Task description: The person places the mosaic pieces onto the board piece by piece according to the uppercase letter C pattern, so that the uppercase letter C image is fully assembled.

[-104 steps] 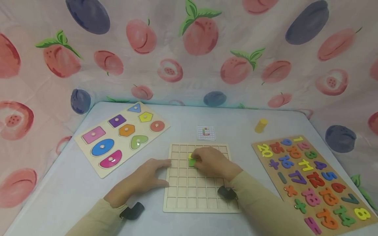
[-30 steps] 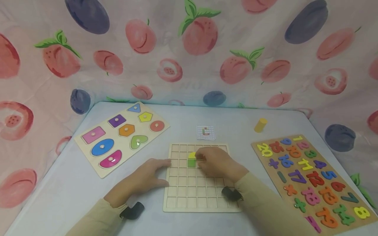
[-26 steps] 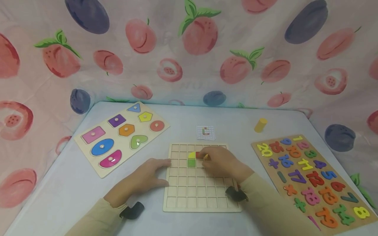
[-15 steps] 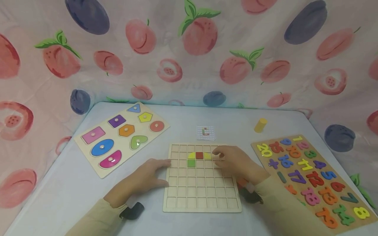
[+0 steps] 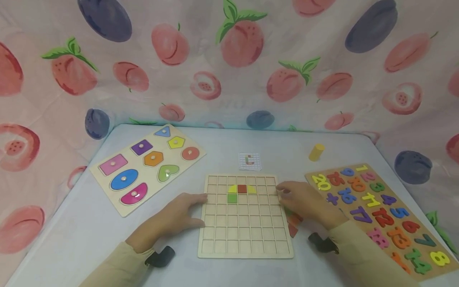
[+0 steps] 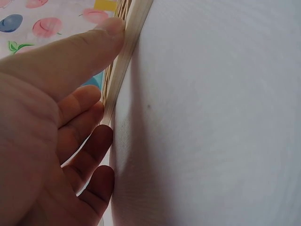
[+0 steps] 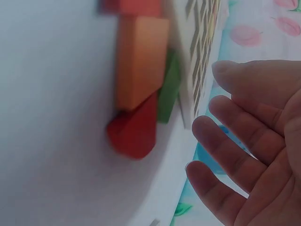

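Observation:
A wooden grid board [image 5: 233, 231] lies in the middle of the table in the head view. In its second row from the far side sit a yellow rounded piece [image 5: 233, 189], a red square block [image 5: 242, 189] and another yellow rounded piece [image 5: 252, 189]. Below the left yellow one is a green square block [image 5: 232, 198]. My left hand [image 5: 175, 213] steadies the board's left edge with thumb and fingertips. Over the right edge hovers my right hand [image 5: 308, 201], fingers relaxed and holding nothing. Beneath it lie loose blocks: orange [image 7: 143, 61], red [image 7: 136, 132] and green [image 7: 169, 89].
A small printed pattern card [image 5: 250, 161] lies beyond the board. At the left is a knobbed shape puzzle [image 5: 193, 163]; at the right, a number puzzle board [image 5: 353, 235]. A yellow cylinder [image 5: 317, 152] stands at the back right. A fruit-print cloth [image 5: 229, 95] hangs behind.
The right hand has let go of the red block and a yellow piece in the second row, then moved right, off the grid to the loose blocks. The left hand has stayed put.

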Tool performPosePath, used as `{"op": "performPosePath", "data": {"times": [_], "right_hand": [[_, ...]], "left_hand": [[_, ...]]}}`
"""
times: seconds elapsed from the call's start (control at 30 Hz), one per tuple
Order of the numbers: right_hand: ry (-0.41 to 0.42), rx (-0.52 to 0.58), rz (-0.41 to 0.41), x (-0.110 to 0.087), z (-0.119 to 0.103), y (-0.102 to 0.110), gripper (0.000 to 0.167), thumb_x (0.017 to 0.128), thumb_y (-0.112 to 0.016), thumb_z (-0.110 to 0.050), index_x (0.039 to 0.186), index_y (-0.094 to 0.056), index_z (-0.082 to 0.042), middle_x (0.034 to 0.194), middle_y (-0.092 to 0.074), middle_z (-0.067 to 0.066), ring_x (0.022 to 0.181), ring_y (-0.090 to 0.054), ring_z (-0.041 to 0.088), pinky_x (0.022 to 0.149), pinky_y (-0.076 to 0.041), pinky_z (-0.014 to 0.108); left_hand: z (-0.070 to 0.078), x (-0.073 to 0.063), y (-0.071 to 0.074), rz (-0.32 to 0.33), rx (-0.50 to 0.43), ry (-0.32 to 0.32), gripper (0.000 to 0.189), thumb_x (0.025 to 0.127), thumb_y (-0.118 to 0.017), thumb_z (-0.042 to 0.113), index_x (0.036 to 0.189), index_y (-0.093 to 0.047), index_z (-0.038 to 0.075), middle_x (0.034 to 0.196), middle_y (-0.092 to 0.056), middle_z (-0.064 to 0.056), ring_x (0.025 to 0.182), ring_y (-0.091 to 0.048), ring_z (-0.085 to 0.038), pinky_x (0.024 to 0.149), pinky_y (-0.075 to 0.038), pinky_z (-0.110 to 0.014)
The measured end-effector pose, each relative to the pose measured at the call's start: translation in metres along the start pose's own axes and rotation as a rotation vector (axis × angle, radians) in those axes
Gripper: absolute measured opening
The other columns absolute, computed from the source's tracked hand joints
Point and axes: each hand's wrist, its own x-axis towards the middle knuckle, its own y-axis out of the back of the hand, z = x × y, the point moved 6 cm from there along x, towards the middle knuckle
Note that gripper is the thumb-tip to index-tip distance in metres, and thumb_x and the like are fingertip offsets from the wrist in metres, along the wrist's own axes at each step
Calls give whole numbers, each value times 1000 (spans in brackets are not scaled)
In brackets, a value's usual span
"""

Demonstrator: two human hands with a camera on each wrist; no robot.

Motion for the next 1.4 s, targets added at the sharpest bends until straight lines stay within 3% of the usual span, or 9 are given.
{"op": "performPosePath", "data": {"times": [0.27, 0.5, 0.77, 1.4], "right_hand": [[-56, -28, -21, -6, 12, 0, 41, 90, -67, -17, 129, -65, -6, 124, -67, 13, 114, -61, 34, 91, -53, 50], [-18, -44, -7, -11, 21, -2, 41, 87, -72, -15, 126, -66, -2, 123, -67, 14, 114, -61, 36, 93, -51, 52], [10, -39, -8, -15, 22, -1, 42, 85, -75, -14, 124, -66, -3, 124, -67, 14, 115, -60, 36, 95, -50, 54], [-14, -51, -20, -11, 26, -2, 43, 83, -77, -16, 123, -67, -4, 123, -67, 13, 115, -60, 35, 96, -49, 54]], "left_hand": [[-1, 0, 0, -1, 1, 6, 65, 80, -85, 20, 139, -60, 13, 144, -56, -1, 136, -45, -30, 110, -38, -49], [-1, 0, 0, -2, 5, -15, 65, 80, -85, 20, 139, -60, 11, 143, -56, -3, 135, -46, -30, 111, -37, -48], [-1, 0, 0, 6, 14, 16, 66, 79, -86, 21, 139, -61, 14, 142, -57, -2, 134, -47, -29, 110, -39, -48], [-1, -2, 0, 5, 6, 34, 67, 79, -86, 21, 140, -59, 15, 143, -56, -1, 136, -45, -29, 110, -38, -48]]}}
